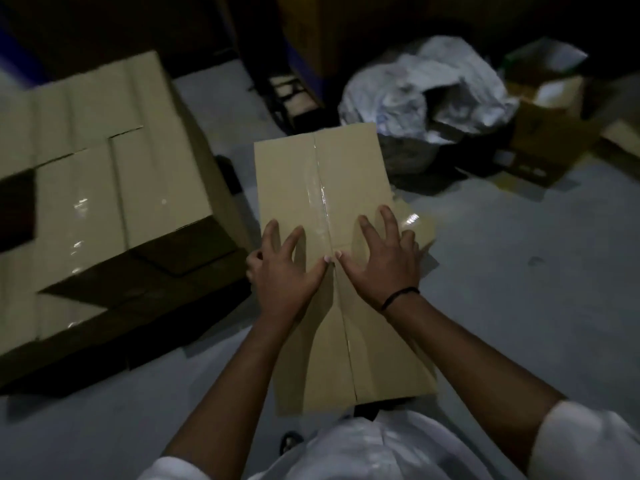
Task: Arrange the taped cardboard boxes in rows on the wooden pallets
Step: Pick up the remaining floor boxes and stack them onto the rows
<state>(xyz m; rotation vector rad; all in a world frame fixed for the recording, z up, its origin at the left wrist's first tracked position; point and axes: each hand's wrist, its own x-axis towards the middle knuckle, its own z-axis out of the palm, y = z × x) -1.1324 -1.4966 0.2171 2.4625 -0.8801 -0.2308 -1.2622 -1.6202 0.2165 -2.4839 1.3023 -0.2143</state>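
Pressing flat with fingers spread, left hand (pixel 284 268) and right hand (pixel 381 258) cover tan taped box (pixel 311 188).

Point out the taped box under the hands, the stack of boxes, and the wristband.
taped box (pixel 304 174), head view, bare top flap left of the tape seam.
stack of boxes (pixel 79 188), head view, top of one front box.
wristband (pixel 398 297), head view, black band across the right wrist.

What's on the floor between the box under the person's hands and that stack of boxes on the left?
In the head view, only bare grey floor separates the taped brown cardboard box from the stacked cardboard boxes.
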